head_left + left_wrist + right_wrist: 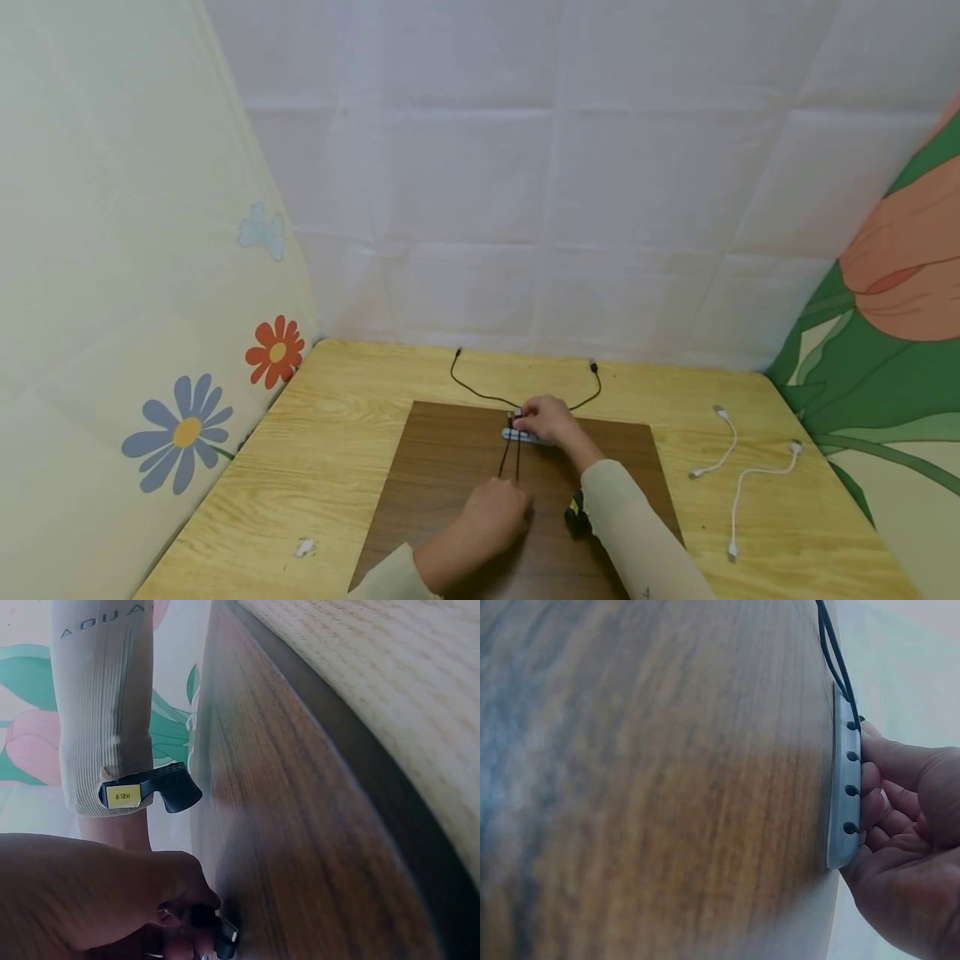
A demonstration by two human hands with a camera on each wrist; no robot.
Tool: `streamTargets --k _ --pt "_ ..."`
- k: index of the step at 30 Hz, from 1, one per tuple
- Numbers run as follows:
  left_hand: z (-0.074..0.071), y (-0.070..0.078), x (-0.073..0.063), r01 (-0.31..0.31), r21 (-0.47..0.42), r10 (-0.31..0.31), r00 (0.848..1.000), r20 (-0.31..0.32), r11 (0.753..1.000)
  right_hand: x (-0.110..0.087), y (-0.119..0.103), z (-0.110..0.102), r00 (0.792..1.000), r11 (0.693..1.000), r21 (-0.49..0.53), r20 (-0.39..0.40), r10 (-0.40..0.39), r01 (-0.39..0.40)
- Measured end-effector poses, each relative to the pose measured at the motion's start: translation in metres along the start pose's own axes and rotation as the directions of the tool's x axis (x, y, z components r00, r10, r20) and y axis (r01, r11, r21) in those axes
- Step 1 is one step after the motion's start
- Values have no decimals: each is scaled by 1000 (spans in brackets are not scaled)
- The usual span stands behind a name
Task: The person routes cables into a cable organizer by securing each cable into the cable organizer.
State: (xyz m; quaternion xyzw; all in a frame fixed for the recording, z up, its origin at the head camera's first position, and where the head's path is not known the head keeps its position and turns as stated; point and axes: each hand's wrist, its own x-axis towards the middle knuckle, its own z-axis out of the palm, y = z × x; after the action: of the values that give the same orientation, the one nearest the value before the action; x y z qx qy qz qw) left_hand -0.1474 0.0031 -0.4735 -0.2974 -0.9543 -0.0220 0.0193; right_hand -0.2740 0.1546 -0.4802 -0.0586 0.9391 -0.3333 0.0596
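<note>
A pale grey cable organizer strip (534,438) with several slots lies near the far edge of a dark brown board (438,467). Thin black cable (503,460) runs in two strands from the strip toward me. My left hand (491,512) grips these strands low over the board; black plug ends (226,937) show at its fingers in the left wrist view. At the strip, my right hand (547,418) pinches the black cable (840,660) by a slot, its other fingers curled behind the strip (844,795). The fingertips' exact contact is partly hidden.
Beyond the board, two black cable ends (593,367) spread on the yellow wood table (360,375). Two white cables (738,492) lie at the right, and a small white scrap (304,547) at the left. A black wrist mount (576,517) sits by the right sleeve.
</note>
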Motion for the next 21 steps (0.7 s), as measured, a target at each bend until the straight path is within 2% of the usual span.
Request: streamTargets --k 8,14,21 --pt "0 1 1 -5 29 5 1000 -9 1000 1 0 1 1000 1000 -6 16 -12 12" --pt "-1 2 3 13 57 -15 999 36 998 3 0 0 1000 1000 -23 29 -10 11" --pt "2 7 -1 25 130 -35 996 76 991 2 -5 0 996 996 -47 41 78 -76"
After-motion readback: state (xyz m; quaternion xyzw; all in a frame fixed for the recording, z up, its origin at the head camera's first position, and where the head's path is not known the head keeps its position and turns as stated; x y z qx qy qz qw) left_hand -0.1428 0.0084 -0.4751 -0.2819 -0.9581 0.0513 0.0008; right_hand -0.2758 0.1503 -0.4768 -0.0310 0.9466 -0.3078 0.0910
